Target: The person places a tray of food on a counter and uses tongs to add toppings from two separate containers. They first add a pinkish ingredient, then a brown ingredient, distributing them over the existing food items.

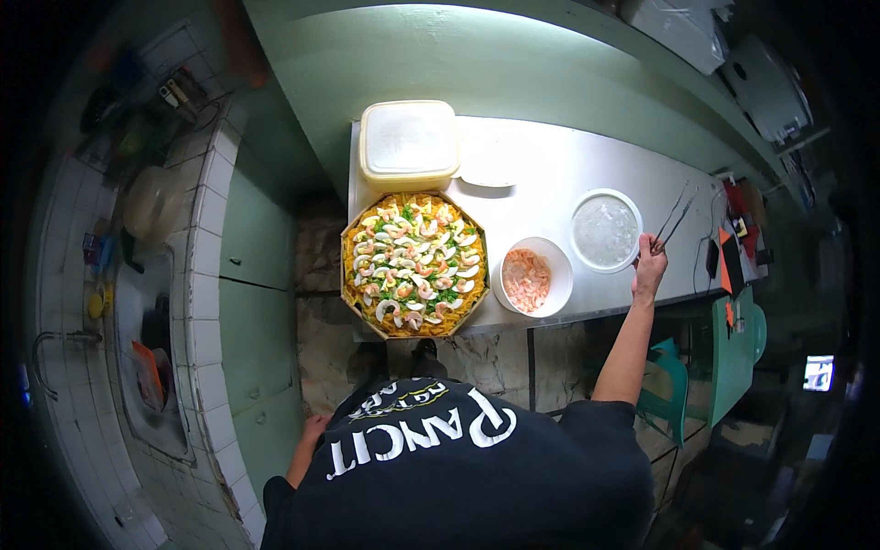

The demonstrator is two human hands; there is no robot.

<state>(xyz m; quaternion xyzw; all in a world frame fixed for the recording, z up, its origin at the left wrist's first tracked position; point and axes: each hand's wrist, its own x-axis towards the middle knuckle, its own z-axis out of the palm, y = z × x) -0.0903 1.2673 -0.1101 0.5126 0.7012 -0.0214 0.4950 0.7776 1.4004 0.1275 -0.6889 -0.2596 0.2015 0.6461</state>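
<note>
Right hand reaching out to the far right of the steel bench, fingers closed around the handle end of slim metal tongs that lie just beside the round white bowl of pale translucent contents. Left hand hanging low beside the body, away from the bench, touching nothing visible; how far open, cannot tell. Nearby: small white bowl of pink shrimp and octagonal tray of yellow noodles topped with egg slices and shrimp.

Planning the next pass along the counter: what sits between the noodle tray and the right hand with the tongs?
In the head view, a white bowl of shrimp sits between the tray and the right hand; a round white container lies further right.
</note>
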